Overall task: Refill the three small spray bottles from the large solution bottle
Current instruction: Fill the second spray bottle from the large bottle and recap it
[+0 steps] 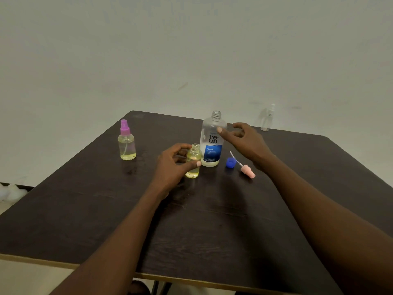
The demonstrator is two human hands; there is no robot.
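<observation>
Head view: a dark wood-grain worktop (212, 231) runs back to a plain pale wall (191, 50), with its far edge and both slanting side edges in sight. The large solution bottle (212, 141) stands upright near the middle, its threaded neck uncapped and its blue label facing the camera. Just in front of it to the left, and touching or nearly so, is a small uncapped spray bottle (194, 159) holding yellowish liquid. The left hand (172, 165) grips this bottle, fingers curled round its far side and thumb across the front. The right hand (244, 139) is beside the large bottle's shoulder, half spread, with the thumb tip over the clear plastic and the other fingers loosely bent, holding nothing.

To the right of the large bottle lies its blue cap (230, 162). Next to the cap a pink sprayer head (247, 171) lies on its side, its dip tube pointing back. A purple-topped spray bottle (126, 143), partly filled, stands well apart towards the left edge. A clear spray bottle (268, 119) stands right at the far edge near the wall. Between the bottles and the near edge stretches a broad band of worktop, crossed only by the two forearms.
</observation>
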